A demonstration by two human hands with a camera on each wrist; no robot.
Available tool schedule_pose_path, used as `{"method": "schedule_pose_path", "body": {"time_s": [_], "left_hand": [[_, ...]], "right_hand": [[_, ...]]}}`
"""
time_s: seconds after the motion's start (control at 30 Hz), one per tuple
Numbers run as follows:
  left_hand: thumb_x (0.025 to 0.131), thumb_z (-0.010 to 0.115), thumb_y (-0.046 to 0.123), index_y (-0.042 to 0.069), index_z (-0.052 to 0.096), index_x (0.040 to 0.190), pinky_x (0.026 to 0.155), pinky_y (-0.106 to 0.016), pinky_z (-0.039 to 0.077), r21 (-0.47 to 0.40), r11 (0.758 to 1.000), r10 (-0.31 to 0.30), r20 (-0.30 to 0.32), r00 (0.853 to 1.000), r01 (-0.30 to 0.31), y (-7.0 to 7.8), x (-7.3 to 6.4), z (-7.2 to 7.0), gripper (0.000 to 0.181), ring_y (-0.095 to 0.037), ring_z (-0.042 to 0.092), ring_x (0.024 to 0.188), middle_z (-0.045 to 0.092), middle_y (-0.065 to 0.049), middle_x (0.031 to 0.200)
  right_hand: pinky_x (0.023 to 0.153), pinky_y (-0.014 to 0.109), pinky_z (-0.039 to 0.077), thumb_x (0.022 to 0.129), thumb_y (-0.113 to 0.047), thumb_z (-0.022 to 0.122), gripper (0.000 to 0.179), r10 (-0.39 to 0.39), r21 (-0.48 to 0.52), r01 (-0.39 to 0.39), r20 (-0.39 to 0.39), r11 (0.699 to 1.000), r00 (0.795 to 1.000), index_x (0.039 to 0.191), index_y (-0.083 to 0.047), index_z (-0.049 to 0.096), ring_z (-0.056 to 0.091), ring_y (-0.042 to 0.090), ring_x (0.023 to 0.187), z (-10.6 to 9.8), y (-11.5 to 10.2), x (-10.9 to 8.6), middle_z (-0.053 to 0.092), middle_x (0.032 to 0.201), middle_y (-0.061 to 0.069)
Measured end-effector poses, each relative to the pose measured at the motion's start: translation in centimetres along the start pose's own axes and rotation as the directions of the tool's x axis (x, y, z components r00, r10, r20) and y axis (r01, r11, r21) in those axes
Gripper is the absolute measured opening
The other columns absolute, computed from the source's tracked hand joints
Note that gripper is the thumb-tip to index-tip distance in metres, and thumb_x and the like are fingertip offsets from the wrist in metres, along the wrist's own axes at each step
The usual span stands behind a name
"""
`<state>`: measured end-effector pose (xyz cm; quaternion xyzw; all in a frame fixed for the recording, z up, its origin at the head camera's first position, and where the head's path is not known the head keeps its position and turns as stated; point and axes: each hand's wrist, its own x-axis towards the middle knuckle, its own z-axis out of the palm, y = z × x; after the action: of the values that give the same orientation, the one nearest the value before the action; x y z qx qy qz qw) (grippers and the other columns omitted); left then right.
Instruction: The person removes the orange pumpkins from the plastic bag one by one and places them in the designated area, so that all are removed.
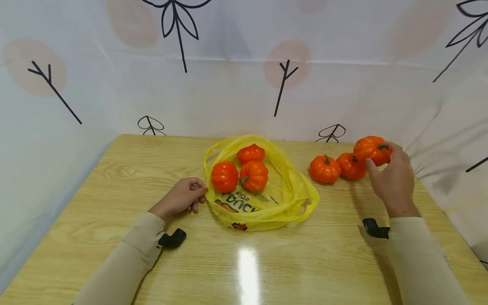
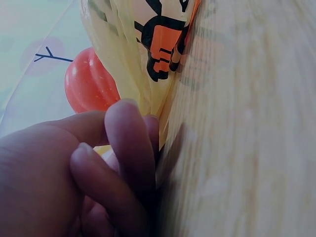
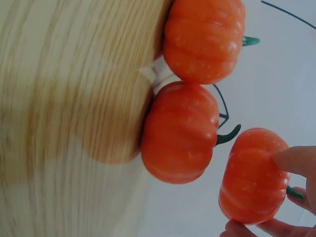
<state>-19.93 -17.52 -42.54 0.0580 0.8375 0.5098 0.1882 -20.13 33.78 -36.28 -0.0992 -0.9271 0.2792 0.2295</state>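
My right hand (image 1: 395, 180) grips a small orange pumpkin (image 1: 371, 150) with a green stem, at the table's right. In the right wrist view that pumpkin (image 3: 254, 177) hangs clear of the table, thumb and fingers about it. Two more pumpkins, one nearer the middle (image 1: 325, 169) and one partly behind the held one (image 1: 351, 166), stand side by side on the table. A yellow plastic bag (image 1: 295, 214) lies spread open at the centre, with three pumpkins (image 1: 253, 175) on it. My left hand (image 1: 183, 197) pinches the bag's left edge, its fingers curled low at the tabletop.
The light wooden table (image 1: 126, 169) ends at a pale, patterned cloth backdrop (image 1: 228, 97) at the back and sides. A black wrist mount (image 1: 173, 238) sits on my left sleeve, another (image 1: 375, 228) on my right.
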Motion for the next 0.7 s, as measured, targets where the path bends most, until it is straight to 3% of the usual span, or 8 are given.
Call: {"method": "schedule_pose_path", "body": {"time_s": [0.2,0.53,0.7], "left_hand": [[0.104,0.056,0.028,0.005,0.061,0.112,0.048,-0.027,0.050,0.005,1.000,-0.001,0.001,1.000,0.001,0.0,0.0,-0.1,0.025,-0.014,0.060,0.051,0.066,-0.007,0.080],[0.103,0.057,0.030,0.005,0.060,0.112,0.049,-0.029,0.051,0.020,1.000,-0.013,-0.011,1.000,0.014,0.0,-0.1,0.0,0.026,-0.015,0.060,0.051,0.067,-0.008,0.081],[0.103,0.057,0.031,0.005,0.061,0.110,0.048,-0.029,0.050,0.029,1.000,0.004,-0.012,1.000,-0.003,-0.1,-0.1,0.0,0.027,-0.015,0.061,0.052,0.067,-0.008,0.082]], "right_hand": [[0.108,0.067,0.032,0.100,-0.022,0.056,0.064,0.036,-0.007,-0.036,0.014,0.999,0.999,0.154,-0.001,0.029,0.038,0.053,0.135,-0.2,0.6,0.3,0.038,0.152,0.030],[0.104,0.073,0.032,0.100,-0.025,0.054,0.066,0.120,-0.032,-0.119,0.029,0.992,0.992,0.155,-0.001,0.025,0.038,0.058,0.130,-0.9,2.0,0.6,0.036,0.151,0.034],[0.102,0.074,0.033,0.101,-0.027,0.053,0.069,0.153,-0.056,-0.149,0.073,0.987,0.986,0.156,0.001,0.021,0.038,0.060,0.128,-1.2,2.6,0.9,0.032,0.152,0.037]]}}
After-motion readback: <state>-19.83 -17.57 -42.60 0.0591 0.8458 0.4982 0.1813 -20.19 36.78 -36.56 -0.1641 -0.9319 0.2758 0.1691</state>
